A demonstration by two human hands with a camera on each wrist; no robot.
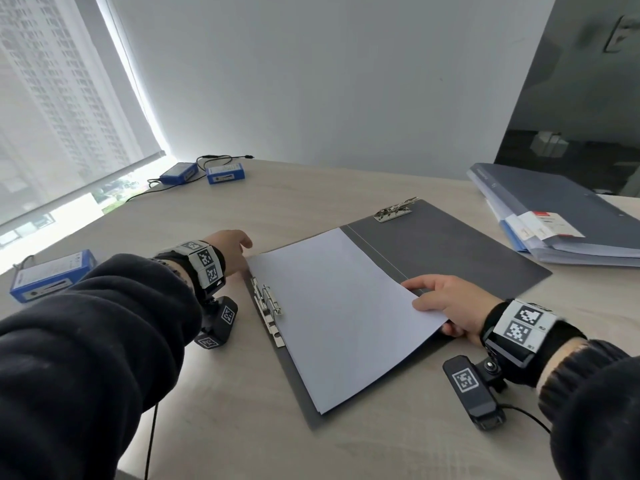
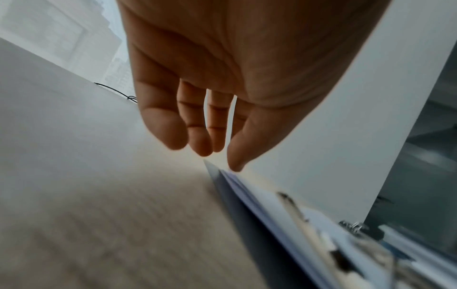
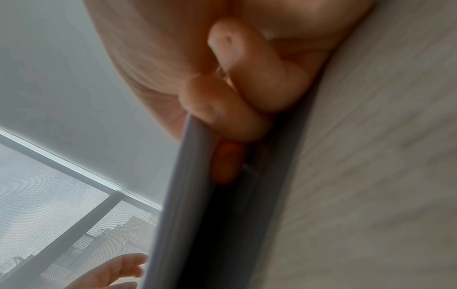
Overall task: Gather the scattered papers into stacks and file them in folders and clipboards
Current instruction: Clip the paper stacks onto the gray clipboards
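My right hand (image 1: 450, 306) grips the near right edge of the stack of white paper (image 1: 341, 317): thumb lies on top, and the right wrist view shows my fingers (image 3: 222, 115) curled under the sheets, lifting that edge a little off the folder. My left hand (image 1: 230, 252) hangs relaxed, fingers loosely straight and holding nothing, at the stack's far left corner; in the left wrist view my fingertips (image 2: 235, 156) hover just above that corner, and I cannot tell whether they touch it.

The stack is plain, blank and neatly squared, several sheets thick. It lies on the left half of the open dark grey clip folder (image 1: 450, 247), which is spread flat on the pale wooden table (image 1: 242, 403). A metal lever clip (image 1: 266, 306) runs along the folder's left edge, just beside the paper; whether it overlaps the sheets I cannot tell. A second metal clip (image 1: 394, 210) sits at the far edge of the right half, which is bare.

Farther right, well apart from my hands, lies a closed blue-grey folder (image 1: 554, 206) on a pile of clear-sleeved documents with a red-and-white label. Three blue boxes sit on the left: one (image 1: 52, 275) near my left sleeve, two (image 1: 225, 173) by the window with black cables.
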